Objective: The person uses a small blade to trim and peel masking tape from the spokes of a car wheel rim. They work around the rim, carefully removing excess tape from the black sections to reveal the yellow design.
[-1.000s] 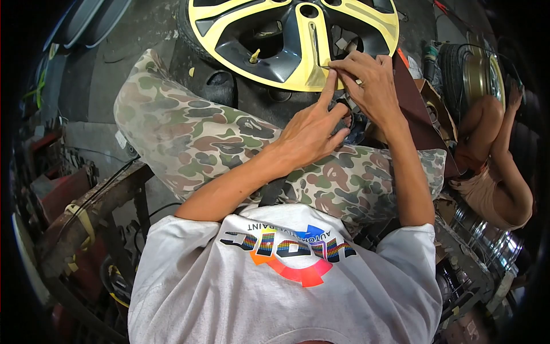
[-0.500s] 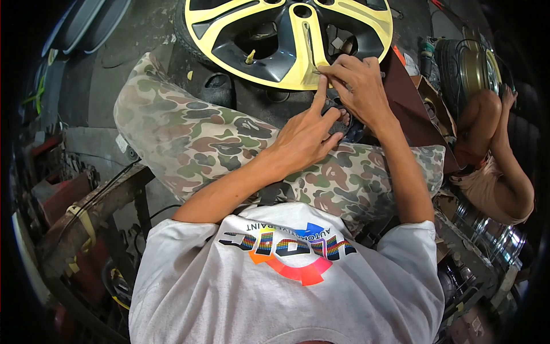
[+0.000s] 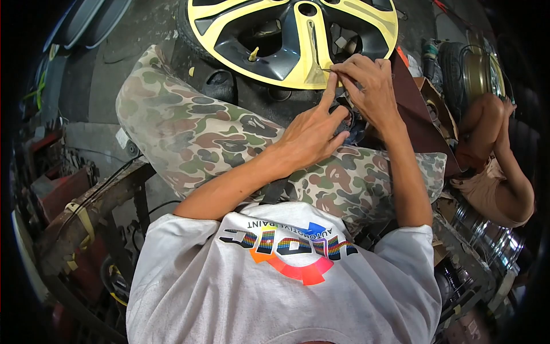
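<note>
A car wheel point(image 3: 229, 62) with dark spokes and yellow masking on its faces lies at the top, in front of my knees. My left hand point(image 3: 312, 135) reaches up to its near rim, the index finger extended to the yellow edge and the other fingers apart. My right hand point(image 3: 366, 86) is beside it, thumb and index finger pinched on a small thin dark blade-like tool point(image 3: 328, 70) at the end of the spoke. A yellow scrap point(image 3: 253, 55) sticks up in a gap between spokes.
A co-worker's bare legs and arm point(image 3: 487, 126) are at the right, near another wheel point(image 3: 480, 71). A brown panel point(image 3: 409, 106) and an open cardboard box point(image 3: 438, 109) stand right of my hands. A metal frame point(image 3: 97, 203) is at the left.
The view has shifted slightly. My right hand has drawn a little away from my left fingertip, and the thin tool between its fingers shows more clearly.
</note>
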The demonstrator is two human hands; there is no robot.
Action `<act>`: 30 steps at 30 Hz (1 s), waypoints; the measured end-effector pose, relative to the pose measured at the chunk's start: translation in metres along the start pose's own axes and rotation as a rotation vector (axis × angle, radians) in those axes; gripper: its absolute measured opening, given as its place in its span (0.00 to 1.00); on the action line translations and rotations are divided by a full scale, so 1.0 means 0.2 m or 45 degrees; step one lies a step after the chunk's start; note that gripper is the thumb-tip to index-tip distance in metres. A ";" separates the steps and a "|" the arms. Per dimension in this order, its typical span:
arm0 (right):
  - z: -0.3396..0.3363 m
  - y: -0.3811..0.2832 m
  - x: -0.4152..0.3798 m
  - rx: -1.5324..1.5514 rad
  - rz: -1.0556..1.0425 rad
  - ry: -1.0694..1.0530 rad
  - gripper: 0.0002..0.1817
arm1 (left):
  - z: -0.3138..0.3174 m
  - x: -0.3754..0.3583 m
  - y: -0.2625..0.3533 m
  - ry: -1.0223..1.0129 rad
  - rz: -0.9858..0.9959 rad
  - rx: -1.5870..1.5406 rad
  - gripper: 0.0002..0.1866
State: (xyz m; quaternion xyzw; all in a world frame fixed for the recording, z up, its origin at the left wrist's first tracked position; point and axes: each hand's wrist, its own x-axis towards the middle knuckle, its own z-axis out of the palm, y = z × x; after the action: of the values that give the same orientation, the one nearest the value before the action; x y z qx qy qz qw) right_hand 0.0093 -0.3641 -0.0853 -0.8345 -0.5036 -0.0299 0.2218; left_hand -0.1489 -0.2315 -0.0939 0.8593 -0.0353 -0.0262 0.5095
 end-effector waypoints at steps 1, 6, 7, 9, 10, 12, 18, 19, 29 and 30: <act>0.00 0.00 0.00 -0.007 -0.001 -0.012 0.07 | 0.00 0.00 0.00 -0.004 -0.003 -0.003 0.17; -0.02 -0.03 0.02 0.036 -0.018 -0.075 0.06 | -0.01 -0.01 0.04 -0.022 -0.039 0.016 0.17; -0.03 -0.04 0.02 0.046 -0.033 -0.083 0.06 | -0.01 -0.02 0.04 -0.021 -0.036 0.017 0.17; -0.03 -0.07 0.00 0.028 0.010 -0.108 0.07 | 0.00 -0.04 0.04 -0.013 -0.041 0.034 0.17; -0.03 -0.08 0.00 0.010 0.057 -0.135 0.07 | 0.00 -0.05 0.04 -0.008 -0.041 0.037 0.17; 0.00 -0.08 -0.03 0.082 0.099 -0.089 0.07 | -0.01 -0.05 0.04 -0.026 -0.050 0.053 0.17; 0.00 -0.05 -0.07 0.190 0.221 0.042 0.08 | 0.01 -0.02 0.01 -0.014 0.052 0.017 0.16; -0.01 -0.05 -0.07 0.144 0.201 0.029 0.08 | 0.01 -0.02 0.01 -0.014 0.058 0.020 0.16; -0.03 -0.06 -0.06 0.003 0.064 -0.024 0.09 | 0.02 -0.03 0.03 -0.032 0.001 0.036 0.16; -0.03 -0.07 -0.06 0.002 0.070 -0.024 0.09 | 0.02 -0.03 0.03 -0.038 -0.001 0.041 0.16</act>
State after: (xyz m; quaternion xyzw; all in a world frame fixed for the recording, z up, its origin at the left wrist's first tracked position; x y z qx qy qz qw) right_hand -0.0075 -0.3720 -0.0784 -0.8480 -0.4827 -0.0155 0.2186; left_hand -0.1560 -0.2370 -0.0897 0.8670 -0.0430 -0.0387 0.4949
